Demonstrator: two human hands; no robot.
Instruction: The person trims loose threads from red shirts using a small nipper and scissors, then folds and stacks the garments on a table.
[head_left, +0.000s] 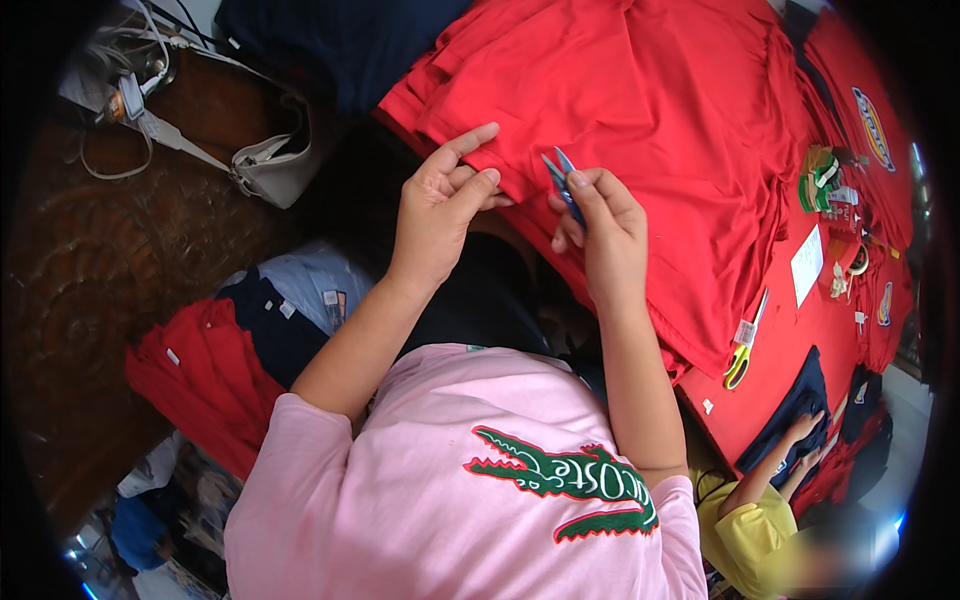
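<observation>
A large pile of red garments spreads over the table in front of me. At its near left edge is my left hand, thumb and lower fingers pinching the hem of a red garment while the index finger points out. Just to the right, my right hand is closed around small blue thread snips. Their pointed blades stick up past my thumb, slightly apart, over the red cloth. A short gap separates the snips from my left fingers.
Yellow-handled scissors, a white paper and a tape roll lie on the right. Another person in a yellow top touches a navy garment. Folded clothes and a pale bag are at left.
</observation>
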